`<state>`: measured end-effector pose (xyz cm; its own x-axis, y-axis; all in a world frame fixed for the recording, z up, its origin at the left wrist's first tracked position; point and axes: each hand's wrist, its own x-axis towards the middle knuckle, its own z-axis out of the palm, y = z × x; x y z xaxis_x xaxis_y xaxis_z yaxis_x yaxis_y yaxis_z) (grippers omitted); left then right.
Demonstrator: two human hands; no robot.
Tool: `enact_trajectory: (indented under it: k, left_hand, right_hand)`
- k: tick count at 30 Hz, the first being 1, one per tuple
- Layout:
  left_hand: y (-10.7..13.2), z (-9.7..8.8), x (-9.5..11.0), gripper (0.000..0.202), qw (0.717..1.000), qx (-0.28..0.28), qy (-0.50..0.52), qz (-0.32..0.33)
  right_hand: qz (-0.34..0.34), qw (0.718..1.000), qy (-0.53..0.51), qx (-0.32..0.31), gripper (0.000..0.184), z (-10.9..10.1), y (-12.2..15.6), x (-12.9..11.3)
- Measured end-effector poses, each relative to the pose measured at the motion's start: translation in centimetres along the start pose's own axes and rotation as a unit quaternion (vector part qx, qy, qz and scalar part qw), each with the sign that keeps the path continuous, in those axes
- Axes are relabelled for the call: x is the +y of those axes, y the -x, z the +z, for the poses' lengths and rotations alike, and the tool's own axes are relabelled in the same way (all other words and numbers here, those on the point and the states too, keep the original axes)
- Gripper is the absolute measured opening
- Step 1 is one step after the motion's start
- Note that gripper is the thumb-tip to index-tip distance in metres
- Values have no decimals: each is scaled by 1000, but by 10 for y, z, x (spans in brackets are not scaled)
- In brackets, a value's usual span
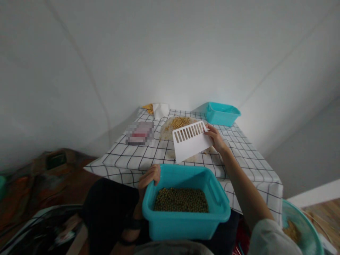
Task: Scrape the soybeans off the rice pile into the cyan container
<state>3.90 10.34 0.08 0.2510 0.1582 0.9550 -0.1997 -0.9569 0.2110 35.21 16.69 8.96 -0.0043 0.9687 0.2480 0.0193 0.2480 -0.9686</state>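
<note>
My left hand [148, 178] grips the left rim of a teal plastic tub [212, 219] on my lap; the tub holds a layer of green-brown beans [181, 200]. My right hand [215, 137] reaches over the small table and holds a white slotted scoop [190, 145] by its right edge, tilted above the cloth. Just behind the scoop lies a heap of yellow beans [180, 122] on a pale sheet.
The table wears a black-and-white checked cloth [247, 156]. A second teal tub [222, 113] stands at its far right corner, a white cloth [160, 109] at the back, a blurred flat pack [139, 133] on the left. A teal basin [305, 230] sits low right.
</note>
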Motion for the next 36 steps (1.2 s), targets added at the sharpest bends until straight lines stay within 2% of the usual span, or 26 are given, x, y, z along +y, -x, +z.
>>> enact_trajectory:
  k: [4, 13, 17, 26, 33, 36]
  left_hand:
    - [3, 4, 2, 35, 1000, 30, 3, -9]
    - [7, 2, -5, 29, 1000, 25, 17, -2]
    - [5, 0, -5, 30, 1000, 3, 26, 2]
    - [6, 4, -1, 34, 999, 30, 28, -17]
    - [1, 3, 1, 32, 999, 30, 29, -17]
    - [3, 9, 5, 34, 997, 61, 14, -35]
  right_hand:
    - [-2, 1000, -2, 5, 25, -4, -2, 1]
    - [0, 1000, 11, 8, 25, -9, -3, -1]
    - [11, 1000, 19, -1, 25, -7, -2, -2]
    - [47, 999, 10, -21, 25, -4, -2, 1]
    - [55, 998, 9, 20, 26, -12, -3, -1]
    - [48, 997, 3, 57, 28, -19, 7, -6]
